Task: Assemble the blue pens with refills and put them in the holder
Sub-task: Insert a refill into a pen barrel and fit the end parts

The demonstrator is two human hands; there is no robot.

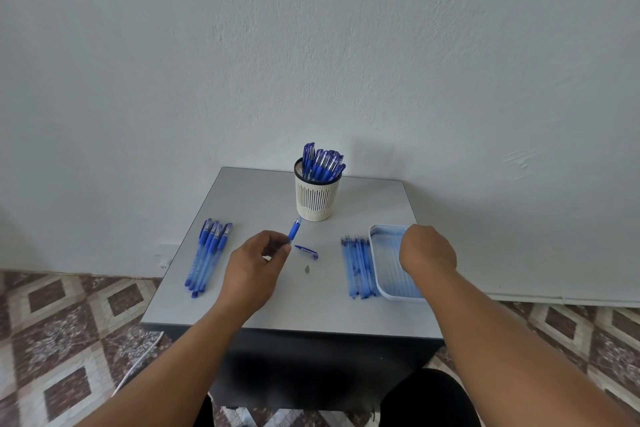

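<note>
Left hand (254, 260) pinched a pen barrel (294, 230); right hand (427, 250), grip unclear, reached the tray (375, 230). The loose tip (307, 268) could roll off the desk (263, 198).

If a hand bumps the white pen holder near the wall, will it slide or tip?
The holder is tall and narrow, and its pens lean out above the rim, so it probably tips. It looks like thin slotted plastic, likely light.

Single head-worn wide-angle view, looking forward and down from above the near edge of the tabletop (242, 194), facing the wall (311, 45) behind its far edge. Sitting close: both forearms are entering from the bottom corners, floor tiles (69, 322) showing either side. No second view.
</note>
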